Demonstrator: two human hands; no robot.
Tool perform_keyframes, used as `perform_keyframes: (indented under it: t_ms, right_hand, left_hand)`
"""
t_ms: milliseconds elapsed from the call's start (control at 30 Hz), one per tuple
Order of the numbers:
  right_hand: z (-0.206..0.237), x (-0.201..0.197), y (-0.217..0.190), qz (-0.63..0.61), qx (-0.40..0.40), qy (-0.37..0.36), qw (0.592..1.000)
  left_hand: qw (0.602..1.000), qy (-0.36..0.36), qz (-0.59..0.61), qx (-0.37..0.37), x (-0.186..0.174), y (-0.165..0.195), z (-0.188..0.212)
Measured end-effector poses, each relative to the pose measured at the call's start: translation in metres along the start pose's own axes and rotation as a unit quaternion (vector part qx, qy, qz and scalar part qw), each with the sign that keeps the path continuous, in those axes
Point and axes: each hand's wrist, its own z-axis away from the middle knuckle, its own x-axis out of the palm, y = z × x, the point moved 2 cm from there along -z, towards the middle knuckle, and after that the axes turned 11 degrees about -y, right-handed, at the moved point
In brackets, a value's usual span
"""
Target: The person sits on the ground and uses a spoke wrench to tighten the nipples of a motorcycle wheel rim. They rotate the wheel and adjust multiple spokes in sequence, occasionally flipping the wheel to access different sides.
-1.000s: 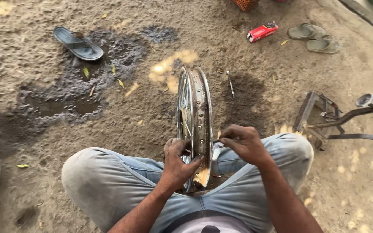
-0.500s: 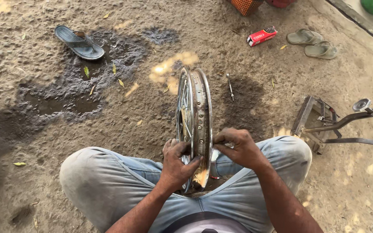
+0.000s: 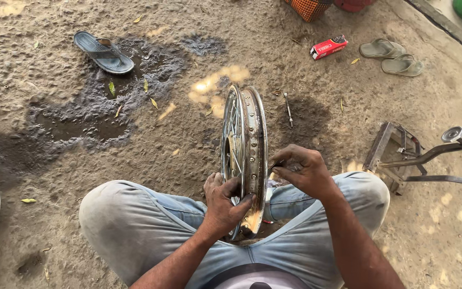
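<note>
While I look down between my knees, the spoked wheel rim (image 3: 248,155) stands upright on its edge, chromed, dull with rust and dirt. My left hand (image 3: 223,200) has its fingers curled shut around the near edge of the rim. My right hand (image 3: 301,171) sits just beside the rim, fingertips pinched together on something too small to make out. Bare packed dirt with a dark wet patch (image 3: 89,120) lies around me, carrying a blue sandal (image 3: 104,52), a red box (image 3: 328,47) and a metal stand (image 3: 413,158).
</note>
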Motion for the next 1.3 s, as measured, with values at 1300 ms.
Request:
perform_keyframes:
  t_ms: [1300]
  right_hand:
    - [0.024,0.062,0.022,0.165,0.144,-0.161,0.962]
  left_hand:
    - [0.995,0.022,-0.084,0.050,0.012,-0.008,0.012]
